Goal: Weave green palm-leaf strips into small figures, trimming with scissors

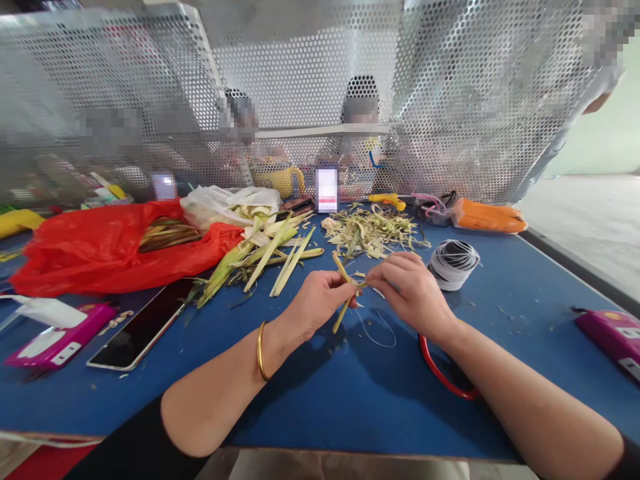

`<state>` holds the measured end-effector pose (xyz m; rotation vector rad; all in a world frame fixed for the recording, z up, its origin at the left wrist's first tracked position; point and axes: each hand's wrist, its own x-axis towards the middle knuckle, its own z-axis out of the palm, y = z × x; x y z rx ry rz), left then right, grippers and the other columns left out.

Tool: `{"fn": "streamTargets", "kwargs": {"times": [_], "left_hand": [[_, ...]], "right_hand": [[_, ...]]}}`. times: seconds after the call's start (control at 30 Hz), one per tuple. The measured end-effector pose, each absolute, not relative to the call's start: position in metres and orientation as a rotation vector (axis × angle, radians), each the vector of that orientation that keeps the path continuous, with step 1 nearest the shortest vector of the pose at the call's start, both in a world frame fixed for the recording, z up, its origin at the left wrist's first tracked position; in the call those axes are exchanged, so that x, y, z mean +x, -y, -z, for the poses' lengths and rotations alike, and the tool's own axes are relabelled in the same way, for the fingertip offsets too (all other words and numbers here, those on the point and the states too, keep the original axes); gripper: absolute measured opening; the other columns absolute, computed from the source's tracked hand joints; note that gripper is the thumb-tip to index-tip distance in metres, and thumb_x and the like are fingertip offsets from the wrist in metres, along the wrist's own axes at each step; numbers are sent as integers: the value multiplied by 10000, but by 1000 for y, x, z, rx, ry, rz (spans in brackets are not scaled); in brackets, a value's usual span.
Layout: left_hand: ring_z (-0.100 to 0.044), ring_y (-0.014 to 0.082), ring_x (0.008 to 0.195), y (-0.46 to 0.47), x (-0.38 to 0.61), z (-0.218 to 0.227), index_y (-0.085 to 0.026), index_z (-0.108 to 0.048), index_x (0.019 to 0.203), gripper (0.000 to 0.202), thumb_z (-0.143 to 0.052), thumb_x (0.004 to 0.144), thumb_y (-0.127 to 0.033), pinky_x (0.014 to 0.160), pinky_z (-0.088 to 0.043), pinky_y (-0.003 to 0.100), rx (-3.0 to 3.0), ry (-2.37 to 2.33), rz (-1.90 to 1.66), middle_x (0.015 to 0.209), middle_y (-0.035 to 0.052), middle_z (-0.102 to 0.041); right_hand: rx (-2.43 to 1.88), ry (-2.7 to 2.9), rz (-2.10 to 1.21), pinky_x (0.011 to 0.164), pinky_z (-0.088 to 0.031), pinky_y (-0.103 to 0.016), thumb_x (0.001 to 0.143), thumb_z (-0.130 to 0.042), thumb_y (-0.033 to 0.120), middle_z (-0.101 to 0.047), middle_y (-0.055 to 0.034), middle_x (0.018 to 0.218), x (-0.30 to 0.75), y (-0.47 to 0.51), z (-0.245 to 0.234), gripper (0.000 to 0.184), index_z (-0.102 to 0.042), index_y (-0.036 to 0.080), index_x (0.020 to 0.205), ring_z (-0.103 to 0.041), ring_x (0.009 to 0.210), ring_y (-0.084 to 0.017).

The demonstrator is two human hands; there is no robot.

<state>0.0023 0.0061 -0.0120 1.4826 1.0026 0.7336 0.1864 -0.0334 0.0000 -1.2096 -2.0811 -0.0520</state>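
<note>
On the left of the blue table (pixel 310 407), a red bag (pixel 90 247) lies open around some brownish leaves (pixel 170 235). Nearer the person is a purple power strip (pixel 45 350) with a white plug (pixel 53 312) on it, and beside that a black-screened phone (pixel 143 327) lies flat. Behind, a white bag (pixel 225 203) sits next to the red 1, with long pale-green leaves (pixel 270 260) spread in front of it.

The left hand (pixel 323 300), above a wrist with 1 gold bangle (pixel 261 351), is closed in a pinch on a small crossed piece of leaf strips (pixel 343 317), held just above the table near its middle. A 2nd phone (pixel 327 190) stands upright behind, beside a heap of scraps (pixel 375 230). Fine thread (pixel 377 345) curls below the piece.

The right hand (pixel 413 287) has its thumb and fingers brought together at the piece's right end, fingertips near the left thumb. Under its wrist is a red loop (pixel 445 380); just beyond, a spool (pixel 454 263). Farther right are an orange packet (pixel 487 215) and a 2nd purple power strip (pixel 610 337).
</note>
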Motion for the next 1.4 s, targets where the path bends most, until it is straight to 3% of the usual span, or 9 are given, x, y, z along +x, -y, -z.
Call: {"fn": "streamTargets", "kwargs": {"times": [0.13,0.3,0.37,0.47,0.63,0.83,1.13,1.27,1.4], "left_hand": [[-592,119,609,-15,-1,11,-158,-661,620,168,-608,734,-268,676,-447,240,1348,-1098,-830,594,11,-656],[-604,121,598,-19,-4,7,-157,-641,626,150,-608,731,-259,652,-474,239,1149,-1080,-883,595,17,-656],[-616,132,613,-18,-3,7,-158,-637,627,151,-611,727,-268,630,-476,241,1116,-1061,-829,611,30,-666],[-640,147,649,-17,-3,8,-153,-637,634,159,-605,727,-277,606,-468,239,1108,-1052,-768,645,48,-684],[-671,165,684,-18,-4,9,-148,-651,687,136,-593,731,-263,600,-465,248,1124,-1043,-709,729,70,-721],[-668,149,661,-17,-6,7,-141,-641,721,146,-600,745,-279,549,-443,227,1123,-991,-653,872,94,-742],[-691,167,665,-11,1,17,-120,-658,779,144,-624,752,-257,637,-519,254,977,-813,-522,846,104,-735],[-692,162,669,-11,3,21,-107,-674,818,158,-620,765,-246,698,-541,276,947,-743,-451,832,97,-728],[-665,149,585,-10,4,19,-110,-638,712,123,-637,753,-226,694,-552,297,936,-794,-494,673,39,-669]], "right_hand": [[-1536,1875,279,757,-408,-331,898,-531,226,-679,-51,827,196,34,-7,131,-655,197,870,-603,781,-199],[-1741,2300,-338,568,-372,-254,770,-707,339,-673,-10,767,181,49,-3,134,-657,216,786,-616,673,-168],[-1803,2404,-324,562,-359,-265,710,-762,358,-676,-35,810,172,56,3,217,-657,203,820,-630,708,-198],[-1811,2460,-285,559,-343,-266,761,-702,224,-672,-37,803,163,63,10,64,-641,203,759,-637,704,-191],[-1744,2401,-415,590,-372,-269,789,-555,75,-665,-41,782,167,58,9,143,-577,197,717,-626,705,-183],[-1454,1695,-1197,671,-488,-305,881,-475,281,-659,1,681,177,42,7,161,-443,211,740,-657,659,-158],[-1291,1270,-1474,556,-483,-270,696,-709,463,-520,76,561,174,41,5,352,-481,194,702,-491,481,-78],[-1256,1213,-1459,464,-412,-232,693,-719,451,-507,75,566,174,40,5,348,-488,190,699,-402,429,-51],[-1355,1197,-1413,376,-178,-187,685,-698,458,-422,101,525,177,39,0,342,-473,201,704,-250,377,-27]]}}
